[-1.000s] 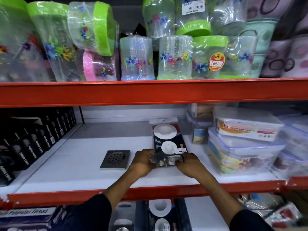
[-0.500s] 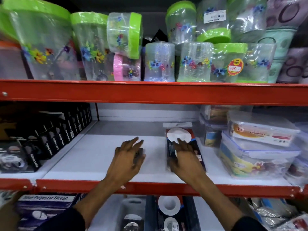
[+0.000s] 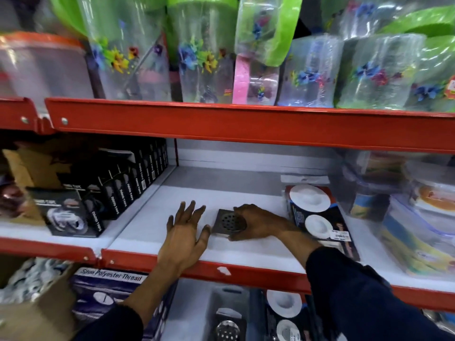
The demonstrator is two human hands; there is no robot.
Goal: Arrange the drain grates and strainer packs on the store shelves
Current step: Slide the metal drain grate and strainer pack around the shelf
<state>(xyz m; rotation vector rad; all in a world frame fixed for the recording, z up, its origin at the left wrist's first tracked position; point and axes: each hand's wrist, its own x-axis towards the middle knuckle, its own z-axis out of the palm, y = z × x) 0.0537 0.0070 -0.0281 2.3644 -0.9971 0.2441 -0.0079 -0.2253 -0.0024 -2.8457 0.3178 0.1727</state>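
Note:
A square metal drain grate (image 3: 225, 222) lies flat on the white middle shelf (image 3: 157, 217). My right hand (image 3: 258, 222) grips its right edge with curled fingers. My left hand (image 3: 186, 230) rests flat on the shelf just left of the grate, fingers spread, thumb touching the grate's left side. A black strainer pack (image 3: 317, 217) with white round strainers lies flat to the right of the grate. On the shelf below sit another grate (image 3: 227, 327) and another strainer pack (image 3: 285, 313).
Black tape boxes (image 3: 118, 188) line the left of the shelf. Stacked clear food containers (image 3: 423, 227) fill the right. The red shelf beam (image 3: 221, 124) above carries wrapped plastic jars (image 3: 204, 57). A thread box (image 3: 110, 286) sits lower left.
My right hand left the strainer pack and took hold of the grate. My left hand slid off the grate to its left side. The view shifted right and closer.

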